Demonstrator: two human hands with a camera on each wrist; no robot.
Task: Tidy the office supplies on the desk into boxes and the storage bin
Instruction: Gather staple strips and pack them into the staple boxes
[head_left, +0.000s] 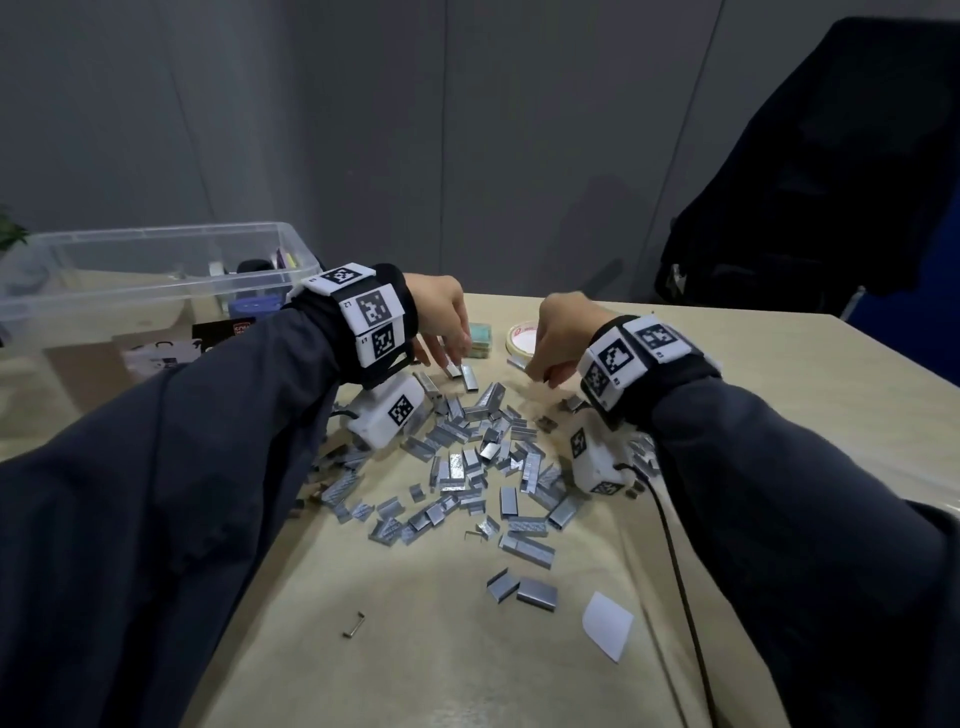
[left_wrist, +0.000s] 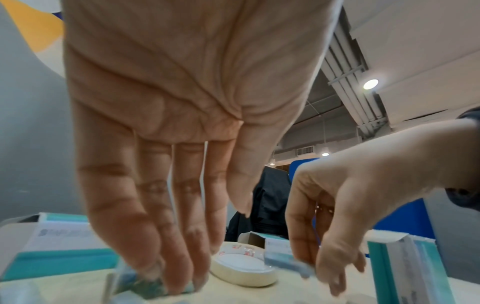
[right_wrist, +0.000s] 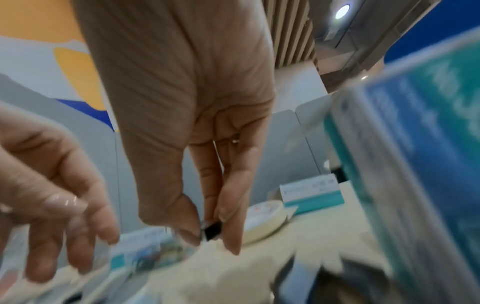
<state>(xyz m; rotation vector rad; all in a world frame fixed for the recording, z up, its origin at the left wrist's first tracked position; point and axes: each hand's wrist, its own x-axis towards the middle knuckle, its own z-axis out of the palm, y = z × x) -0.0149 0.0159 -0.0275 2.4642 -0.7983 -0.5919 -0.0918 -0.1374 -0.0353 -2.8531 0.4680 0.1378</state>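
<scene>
1. Reaching down with the left hand (head_left: 441, 317), fingers (left_wrist: 166, 242) straight and spread, tips touching a staple strip (head_left: 453, 370) at the far edge of the staple pile (head_left: 467, 452) on the counter (head_left: 467, 649).
2. Pinching a small staple strip (right_wrist: 211, 231) between thumb and fingertips of the right hand (head_left: 558, 338), just above the counter.
3. Lying scattered between both wrists: many grey staple strips, loose and overlapping, with a few apart nearer the body.
4. Sitting just beyond the hands: a teal staple box (head_left: 480, 340) and a tape roll (head_left: 522, 338), side by side.
5. Standing at the far left: a clear storage bin (head_left: 156, 280), holding a few items too small to name.
6. Lying near the front edge: a white paper scrap (head_left: 608, 626).
</scene>
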